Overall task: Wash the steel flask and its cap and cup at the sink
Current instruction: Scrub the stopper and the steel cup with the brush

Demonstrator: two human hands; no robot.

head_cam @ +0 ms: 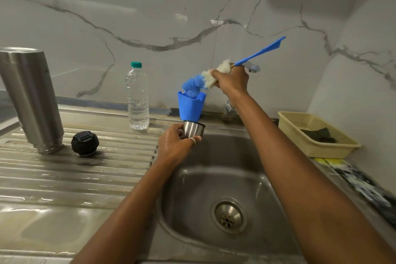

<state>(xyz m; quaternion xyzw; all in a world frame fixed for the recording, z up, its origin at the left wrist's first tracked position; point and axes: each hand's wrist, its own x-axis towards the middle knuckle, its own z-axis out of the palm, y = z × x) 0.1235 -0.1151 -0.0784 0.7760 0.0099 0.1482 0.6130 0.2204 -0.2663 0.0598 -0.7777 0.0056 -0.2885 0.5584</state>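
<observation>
The steel flask [30, 96] stands upside down on the ribbed drainboard at the left. Its black cap [85, 143] lies beside it, to the right. My left hand [174, 146] grips the small steel cup [194, 128] over the sink's back left rim. My right hand [232, 80] is raised in front of the tap and holds a blue bottle brush [214, 76] by its white bristles. The brush's blue tip dips into a blue plastic holder [190, 106] at the back of the sink, and its handle points up to the right.
The steel sink basin [214, 178] with its drain [228, 216] lies below my hands. A clear water bottle [137, 96] stands behind the drainboard [75, 176]. The tap [252, 67] is partly hidden by my right hand. A cream plastic basket [317, 135] with a dark scrubber sits at the right.
</observation>
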